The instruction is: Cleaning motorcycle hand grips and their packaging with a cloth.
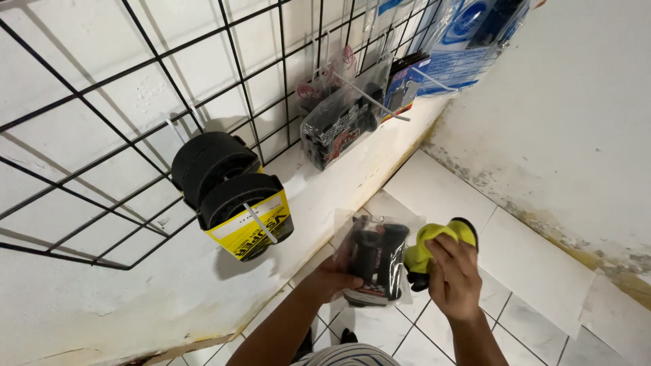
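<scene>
1. The left hand (332, 276) clasps a clear packet of black handlebar grips (377, 261) from its left edge, held over the tiled floor (522, 298).
2. The packet's long axis runs roughly upright, away from the person.
3. The right hand (453, 276) pinches a yellow cloth (434, 242) just right of the packet, touching its edge (the nearer hand for wiping).
4. A black wire grid (135, 102) holds hung goods up left.

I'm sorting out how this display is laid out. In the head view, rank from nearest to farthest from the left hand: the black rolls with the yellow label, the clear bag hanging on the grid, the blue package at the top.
1. Black rolls with the yellow label, upper left of the left hand.
2. Clear hanging bag, straight above.
3. Blue package, top right corner.
</scene>
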